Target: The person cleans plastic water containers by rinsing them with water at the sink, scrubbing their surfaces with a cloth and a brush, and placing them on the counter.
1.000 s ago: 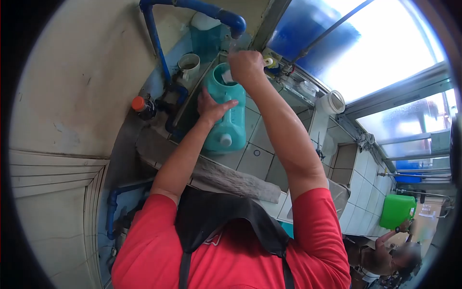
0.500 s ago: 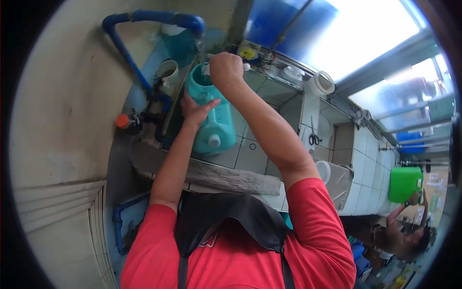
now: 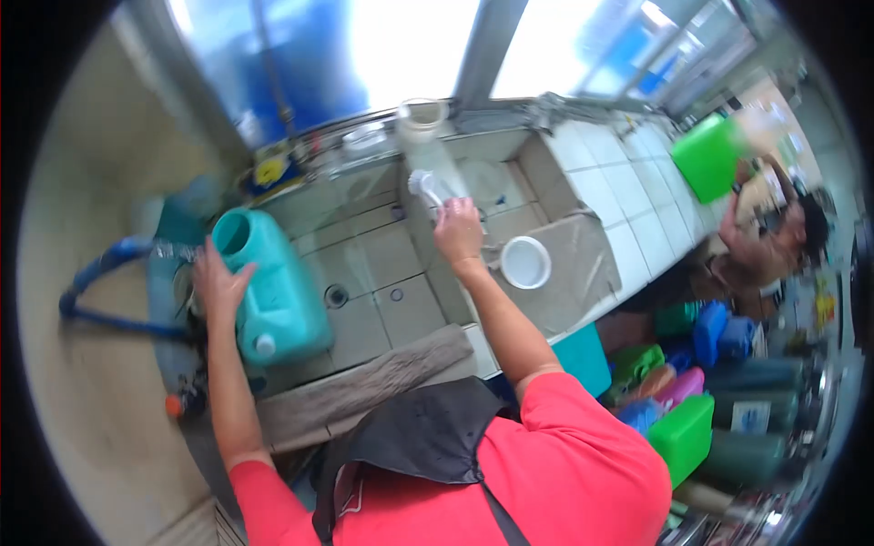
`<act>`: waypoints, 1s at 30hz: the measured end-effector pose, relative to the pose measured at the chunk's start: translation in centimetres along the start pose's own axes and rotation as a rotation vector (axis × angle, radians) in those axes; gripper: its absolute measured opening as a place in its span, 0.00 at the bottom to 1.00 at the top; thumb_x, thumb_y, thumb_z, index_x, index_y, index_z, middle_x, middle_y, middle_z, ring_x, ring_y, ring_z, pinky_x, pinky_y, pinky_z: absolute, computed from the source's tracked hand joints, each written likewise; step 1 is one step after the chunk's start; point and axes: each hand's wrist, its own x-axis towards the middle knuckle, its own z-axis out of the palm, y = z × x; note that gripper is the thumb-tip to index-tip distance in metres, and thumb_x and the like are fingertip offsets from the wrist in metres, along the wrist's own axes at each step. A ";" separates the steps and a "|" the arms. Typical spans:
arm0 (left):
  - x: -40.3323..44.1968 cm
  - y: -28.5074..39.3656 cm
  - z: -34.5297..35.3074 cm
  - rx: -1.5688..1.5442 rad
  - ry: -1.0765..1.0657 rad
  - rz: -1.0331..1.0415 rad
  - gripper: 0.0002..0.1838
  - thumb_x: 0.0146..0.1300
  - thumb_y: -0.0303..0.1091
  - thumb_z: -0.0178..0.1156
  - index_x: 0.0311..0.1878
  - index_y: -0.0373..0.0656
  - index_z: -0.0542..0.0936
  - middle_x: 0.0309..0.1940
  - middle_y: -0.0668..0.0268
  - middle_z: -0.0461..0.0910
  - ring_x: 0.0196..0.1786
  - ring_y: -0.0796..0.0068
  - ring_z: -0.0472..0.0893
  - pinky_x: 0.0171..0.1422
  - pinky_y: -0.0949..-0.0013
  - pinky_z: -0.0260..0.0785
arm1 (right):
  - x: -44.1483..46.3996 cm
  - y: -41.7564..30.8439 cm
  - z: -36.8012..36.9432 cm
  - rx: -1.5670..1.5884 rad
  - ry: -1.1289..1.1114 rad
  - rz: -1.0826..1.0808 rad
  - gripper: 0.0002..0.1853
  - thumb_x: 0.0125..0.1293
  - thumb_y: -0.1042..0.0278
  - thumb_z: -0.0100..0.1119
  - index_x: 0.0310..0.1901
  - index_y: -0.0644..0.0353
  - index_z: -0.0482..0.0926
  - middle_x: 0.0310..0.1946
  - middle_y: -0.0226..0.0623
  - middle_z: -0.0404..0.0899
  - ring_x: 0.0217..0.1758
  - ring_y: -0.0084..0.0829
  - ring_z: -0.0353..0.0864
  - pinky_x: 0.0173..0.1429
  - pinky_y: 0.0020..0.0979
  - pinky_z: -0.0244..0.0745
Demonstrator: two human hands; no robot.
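A teal plastic jug (image 3: 289, 305) with a wide open mouth and a small white cap stands tilted in the left part of the tiled sink (image 3: 378, 264). My left hand (image 3: 221, 282) grips its left side near the mouth, thumb across the front and fingers by the rim. My right hand (image 3: 460, 235) is closed round the handle of a white scrub brush (image 3: 422, 185), bristle end pointing up and away, over the divider between the two basins. Just right of that hand sits a round white lid or tub (image 3: 526, 263).
A blue pipe (image 3: 100, 273) runs along the left wall. On the sink's back ledge stand a white container (image 3: 421, 116) and a yellow item (image 3: 270, 171). A rolled grey cloth (image 3: 364, 387) lies along the front edge. Another person (image 3: 760, 246) works at right beside a green jerrycan (image 3: 704, 159).
My right hand has moved from the jug's mouth rightward to the divider with the brush. My left hand stays on the jug, shifted to its left side. The view has turned right.
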 end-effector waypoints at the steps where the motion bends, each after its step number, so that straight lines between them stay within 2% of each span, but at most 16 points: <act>1: 0.9 1.0 -0.5 -0.045 0.058 0.092 0.42 0.51 0.50 0.72 0.66 0.37 0.68 0.61 0.45 0.72 0.63 0.46 0.72 0.68 0.52 0.63 | 0.0 0.8 0.2 0.035 -0.020 0.102 0.09 0.62 0.68 0.60 0.43 0.61 0.77 0.40 0.48 0.76 0.46 0.49 0.76 0.51 0.46 0.73; 2: 1.7 1.9 -0.8 -0.091 0.116 0.180 0.38 0.53 0.50 0.70 0.63 0.38 0.72 0.60 0.47 0.74 0.62 0.46 0.72 0.67 0.51 0.64 | 0.1 1.6 0.4 0.076 -0.038 0.200 0.09 0.62 0.68 0.60 0.42 0.61 0.77 0.41 0.47 0.77 0.48 0.48 0.76 0.53 0.45 0.72; 5: 2.9 4.2 -0.6 0.005 -0.104 0.232 0.25 0.63 0.54 0.59 0.49 0.39 0.79 0.50 0.47 0.79 0.54 0.45 0.76 0.56 0.47 0.67 | 0.2 2.5 1.0 0.006 -0.123 0.180 0.12 0.59 0.66 0.64 0.43 0.62 0.78 0.43 0.47 0.77 0.47 0.47 0.76 0.53 0.43 0.72; 8: 3.3 3.4 2.2 0.027 -0.232 0.193 0.24 0.69 0.53 0.52 0.40 0.38 0.79 0.39 0.44 0.81 0.45 0.41 0.79 0.48 0.43 0.69 | -0.3 0.1 -2.0 -0.059 0.190 -0.006 0.17 0.56 0.64 0.68 0.46 0.61 0.79 0.44 0.45 0.78 0.48 0.47 0.76 0.54 0.41 0.72; 10: 3.1 3.0 2.9 -0.023 -0.251 0.178 0.24 0.71 0.52 0.49 0.36 0.38 0.78 0.34 0.43 0.81 0.40 0.39 0.79 0.44 0.41 0.68 | -1.0 -2.2 -3.8 0.048 0.200 -0.077 0.22 0.52 0.61 0.72 0.48 0.60 0.80 0.44 0.44 0.78 0.48 0.46 0.77 0.54 0.40 0.73; 12: 2.3 4.0 2.4 -0.135 -0.210 0.224 0.24 0.72 0.50 0.47 0.34 0.37 0.77 0.30 0.44 0.80 0.38 0.37 0.79 0.41 0.40 0.67 | -3.7 -3.8 -3.8 0.348 -0.032 -0.081 0.22 0.52 0.57 0.73 0.44 0.62 0.81 0.41 0.45 0.79 0.47 0.46 0.77 0.53 0.42 0.73; 14: 1.0 6.3 0.9 -0.150 -0.237 0.280 0.22 0.72 0.48 0.48 0.33 0.38 0.77 0.29 0.46 0.80 0.37 0.38 0.78 0.40 0.41 0.67 | -7.4 -4.8 -1.9 0.649 -0.500 -0.012 0.27 0.57 0.47 0.70 0.46 0.65 0.83 0.44 0.47 0.81 0.51 0.45 0.78 0.55 0.40 0.73; 16: -0.3 8.8 -1.3 -0.165 -0.259 0.329 0.21 0.72 0.46 0.49 0.32 0.38 0.77 0.28 0.47 0.79 0.36 0.39 0.78 0.39 0.43 0.67 | -9.2 -5.9 -2.7 0.929 -1.166 0.293 0.37 0.62 0.32 0.60 0.51 0.66 0.82 0.50 0.50 0.82 0.53 0.45 0.79 0.57 0.39 0.73; 17: -1.0 9.9 -2.8 -0.204 -0.155 0.454 0.19 0.72 0.43 0.50 0.31 0.39 0.76 0.26 0.48 0.78 0.34 0.40 0.77 0.38 0.44 0.66 | -9.4 -5.5 -1.4 0.928 -1.165 0.290 0.37 0.62 0.32 0.60 0.51 0.66 0.82 0.50 0.50 0.82 0.53 0.45 0.79 0.57 0.39 0.73; 18: -1.7 10.9 -4.5 -0.242 -0.052 0.575 0.17 0.72 0.40 0.51 0.30 0.39 0.75 0.24 0.50 0.76 0.32 0.41 0.76 0.37 0.46 0.66 | -10.0 -4.5 1.4 0.819 -1.155 0.325 0.44 0.61 0.25 0.51 0.54 0.68 0.80 0.54 0.53 0.79 0.58 0.47 0.77 0.62 0.40 0.70; 19: -2.1 11.6 -6.8 -0.328 0.069 0.607 0.15 0.71 0.36 0.53 0.28 0.38 0.73 0.21 0.51 0.72 0.30 0.44 0.73 0.36 0.47 0.65 | -10.3 -4.3 3.1 0.708 -1.146 0.358 0.52 0.61 0.18 0.42 0.57 0.70 0.78 0.58 0.57 0.77 0.62 0.49 0.75 0.66 0.41 0.68; 22: -2.4 9.6 -12.8 -0.433 0.197 0.577 0.16 0.71 0.38 0.54 0.31 0.36 0.75 0.25 0.49 0.73 0.31 0.42 0.73 0.38 0.48 0.66 | -1.9 -3.3 2.2 0.950 -0.909 0.613 0.58 0.62 0.15 0.27 0.62 0.72 0.73 0.63 0.60 0.71 0.70 0.49 0.68 0.74 0.42 0.58; 23: -2.8 8.5 -14.4 -0.468 0.313 0.607 0.16 0.71 0.40 0.54 0.34 0.34 0.76 0.29 0.48 0.76 0.34 0.41 0.75 0.41 0.49 0.68 | 0.7 -2.7 3.5 1.072 -0.692 0.567 0.57 0.64 0.17 0.26 0.67 0.72 0.67 0.65 0.57 0.70 0.71 0.46 0.66 0.75 0.40 0.56; 26: -5.7 3.8 -14.1 -0.613 0.505 0.655 0.19 0.73 0.43 0.50 0.42 0.32 0.78 0.38 0.46 0.79 0.42 0.39 0.77 0.49 0.50 0.70 | 8.0 -4.8 -5.6 1.290 -0.220 0.250 0.43 0.72 0.28 0.33 0.61 0.69 0.70 0.55 0.44 0.77 0.58 0.36 0.73 0.65 0.34 0.65; 28: -7.9 2.0 -11.9 -0.724 0.572 0.673 0.22 0.74 0.44 0.47 0.47 0.31 0.79 0.44 0.45 0.81 0.47 0.38 0.78 0.54 0.50 0.69 | 7.8 -5.3 -7.9 1.256 -0.132 0.187 0.40 0.73 0.31 0.34 0.58 0.68 0.71 0.53 0.42 0.77 0.55 0.35 0.73 0.64 0.33 0.66; 30: -9.3 1.7 -9.2 -0.958 0.475 0.485 0.26 0.74 0.49 0.43 0.45 0.31 0.79 0.42 0.47 0.81 0.47 0.43 0.79 0.52 0.52 0.70 | 6.4 -4.4 -6.0 1.176 -0.031 0.158 0.39 0.73 0.31 0.36 0.60 0.66 0.72 0.53 0.38 0.77 0.56 0.31 0.73 0.63 0.30 0.66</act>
